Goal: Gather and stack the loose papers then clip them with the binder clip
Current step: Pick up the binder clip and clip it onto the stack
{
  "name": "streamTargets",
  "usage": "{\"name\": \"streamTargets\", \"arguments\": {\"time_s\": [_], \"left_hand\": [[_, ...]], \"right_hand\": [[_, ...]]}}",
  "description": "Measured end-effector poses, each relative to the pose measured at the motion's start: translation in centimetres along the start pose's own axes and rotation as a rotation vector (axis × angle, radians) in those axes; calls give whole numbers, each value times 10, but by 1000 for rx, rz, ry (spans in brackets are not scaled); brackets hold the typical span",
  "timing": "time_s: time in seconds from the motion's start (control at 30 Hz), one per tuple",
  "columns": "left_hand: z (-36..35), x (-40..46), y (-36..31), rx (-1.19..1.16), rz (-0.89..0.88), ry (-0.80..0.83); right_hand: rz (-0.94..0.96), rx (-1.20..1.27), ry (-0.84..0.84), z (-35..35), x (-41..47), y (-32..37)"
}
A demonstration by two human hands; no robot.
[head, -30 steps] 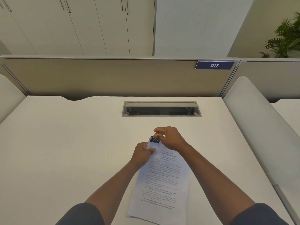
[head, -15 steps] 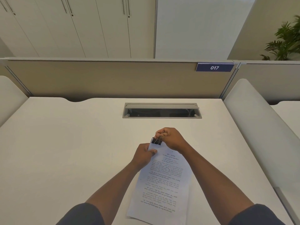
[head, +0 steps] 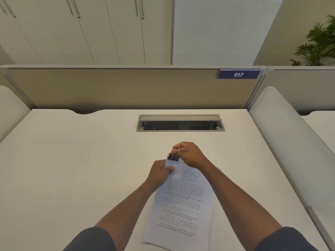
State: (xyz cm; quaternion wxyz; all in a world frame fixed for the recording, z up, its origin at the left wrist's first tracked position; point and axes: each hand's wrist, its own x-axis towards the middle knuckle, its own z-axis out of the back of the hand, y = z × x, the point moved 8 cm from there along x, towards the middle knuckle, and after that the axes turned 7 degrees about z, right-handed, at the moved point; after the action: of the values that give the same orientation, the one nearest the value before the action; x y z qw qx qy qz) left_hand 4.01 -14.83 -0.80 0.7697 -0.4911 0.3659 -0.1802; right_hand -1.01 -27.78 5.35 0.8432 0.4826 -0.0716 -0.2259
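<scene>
Lying on the white desk top [head: 72, 169], nearer us than the grey metal cable tray [head: 180, 123], we see the stack of white printed papers [head: 181, 201]. Our left hand [head: 160, 173] pinches its far left corner. Our right hand [head: 188, 153] grips the wire handles of the black binder clip [head: 173, 157] sitting on the stack's far edge.

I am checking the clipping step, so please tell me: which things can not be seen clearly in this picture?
Head view, the only one:
- Binder clip: its handles are hidden by the right hand, so whether it grips the paper is unclear.
- Paper stack: the sheet count is too fine to tell; the near corner is cut by the bottom edge; the left hand covers part of the left edge.
- Printed text: too small to read.
</scene>
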Motion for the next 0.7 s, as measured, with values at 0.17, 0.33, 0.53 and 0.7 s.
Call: {"name": "streamTargets", "arguments": {"time_s": [0.17, 0.33, 0.53, 0.7], "left_hand": [[0, -2, -2, -3, -10, 1], [-1, -5, -4, -19, -14, 2], [-1, -5, 0, -20, -7, 4], [-1, -4, 4, -39, 6, 10]], "right_hand": [[-1, -11, -16, 0, 0, -1], [-8, -16, -25, 0, 0, -1], [-10, -38, -33, 0, 0, -1], [-13, -26, -31, 0, -1, -3]]}}
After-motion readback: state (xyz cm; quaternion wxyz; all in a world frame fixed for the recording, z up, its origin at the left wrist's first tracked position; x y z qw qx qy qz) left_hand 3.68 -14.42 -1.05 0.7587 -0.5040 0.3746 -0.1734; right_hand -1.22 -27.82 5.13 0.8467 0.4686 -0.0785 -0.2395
